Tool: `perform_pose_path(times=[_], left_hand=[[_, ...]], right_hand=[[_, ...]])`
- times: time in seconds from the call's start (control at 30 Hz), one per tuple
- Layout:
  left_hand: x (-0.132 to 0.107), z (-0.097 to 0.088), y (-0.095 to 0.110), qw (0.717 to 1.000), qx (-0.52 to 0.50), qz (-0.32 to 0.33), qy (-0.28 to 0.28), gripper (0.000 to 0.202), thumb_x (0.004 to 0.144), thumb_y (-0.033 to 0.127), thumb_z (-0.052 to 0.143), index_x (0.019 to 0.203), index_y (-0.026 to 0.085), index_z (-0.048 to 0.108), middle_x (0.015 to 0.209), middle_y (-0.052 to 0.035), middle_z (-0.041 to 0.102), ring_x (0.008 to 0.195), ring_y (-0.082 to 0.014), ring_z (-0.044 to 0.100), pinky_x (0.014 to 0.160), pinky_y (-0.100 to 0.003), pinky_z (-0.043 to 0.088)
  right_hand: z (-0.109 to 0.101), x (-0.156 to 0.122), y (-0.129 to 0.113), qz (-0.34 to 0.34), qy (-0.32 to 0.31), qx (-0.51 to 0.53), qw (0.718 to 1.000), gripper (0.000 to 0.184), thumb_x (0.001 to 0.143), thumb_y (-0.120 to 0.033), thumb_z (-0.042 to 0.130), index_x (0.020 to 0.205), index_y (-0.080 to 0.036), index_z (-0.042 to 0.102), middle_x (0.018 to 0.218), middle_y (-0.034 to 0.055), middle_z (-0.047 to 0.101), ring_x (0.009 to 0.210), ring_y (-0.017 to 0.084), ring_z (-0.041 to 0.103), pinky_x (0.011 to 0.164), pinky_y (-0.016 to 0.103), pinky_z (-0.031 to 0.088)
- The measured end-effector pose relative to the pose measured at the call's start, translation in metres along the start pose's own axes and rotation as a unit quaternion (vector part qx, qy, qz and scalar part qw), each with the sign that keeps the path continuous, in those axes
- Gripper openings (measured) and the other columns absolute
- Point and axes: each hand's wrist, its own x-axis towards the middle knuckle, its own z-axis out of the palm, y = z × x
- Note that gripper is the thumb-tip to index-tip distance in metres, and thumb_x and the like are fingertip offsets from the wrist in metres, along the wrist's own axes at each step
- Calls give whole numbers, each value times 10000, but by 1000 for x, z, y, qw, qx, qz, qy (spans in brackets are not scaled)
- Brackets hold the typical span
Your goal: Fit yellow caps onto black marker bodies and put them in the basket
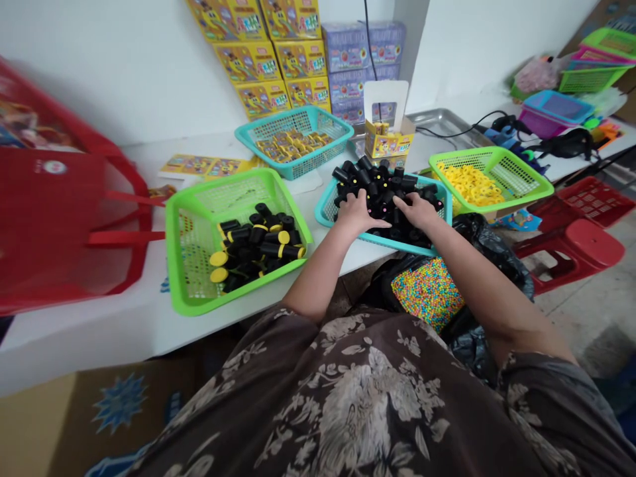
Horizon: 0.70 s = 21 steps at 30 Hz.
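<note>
head view, looking down: left hand (354,215) pressed on a heap of black plastic tubes (382,192), grip spread flat; right hand (416,211) just beside it on the same heap, grip half curled, any pinch impossible to tell. heap inside a teal plastic basket (325,212) at the edge of the white tabletop (99,344). to the left, a green plastic basket (171,265) of black tubes with yellow caps (258,242). to the right, a lime basket (497,156) of yellow pieces (470,185). behind, a teal basket (318,116) of yellow packets (293,140). below the tabletop edge, multicoloured beads (427,295) in a black plastic bag (491,252). far left, a red bag (59,225).
</note>
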Motion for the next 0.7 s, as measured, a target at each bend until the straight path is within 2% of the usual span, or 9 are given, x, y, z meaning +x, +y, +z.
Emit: perform_pose_path(times=[0.13,0.3,0.43,0.5,0.63,0.7], left_hand=[[-1,2,4,1000,23,5,-4,1028,629,456,1006,1445,156,458,1462,-257,559,1369,-460,574,1165,-515,446],[0,1,2,1000,25,-16,0,1064,629,524,992,1473,185,441,1493,-249,534,1404,-467,562,1178,-538,463],[7,-1,1,998,34,-13,-45,1206,557,554,1010,1534,197,401,1518,-238,528,1406,-461,579,1198,-532,465],[8,-3,3,998,30,-3,-63,1231,553,530,1009,1558,207,375,1526,-230,535,1405,-452,587,1191,-532,480],[10,-2,7,998,15,4,-63,1126,617,519,963,1531,187,396,1516,-239,547,1387,-441,609,1152,-537,524],[12,3,11,998,0,19,-52,1073,630,496,953,1501,182,411,1500,-237,557,1394,-434,610,1156,-527,527]], right_hand=[[-1,-7,-3,11,-14,-24,1000,597,998,-655,586,1262,-139,730,1274,224,770,1242,379,713,1076,508,529],[-3,-6,0,26,-7,27,999,479,962,-587,670,1167,-165,767,1180,128,801,1158,307,739,1013,427,566],[-1,-5,-4,13,-15,41,999,555,972,-656,630,1181,-159,762,1228,133,786,1221,303,716,1043,387,529],[-2,-7,-10,14,-40,55,998,583,938,-695,659,1164,-168,765,1233,128,785,1199,304,723,1020,366,533],[-5,-10,-16,27,-64,115,991,541,836,-686,782,1095,-211,767,1168,57,802,1091,259,747,896,293,558],[-4,-9,-14,36,-28,155,987,521,836,-685,782,1099,-235,757,1110,18,808,1021,230,754,851,276,559]])
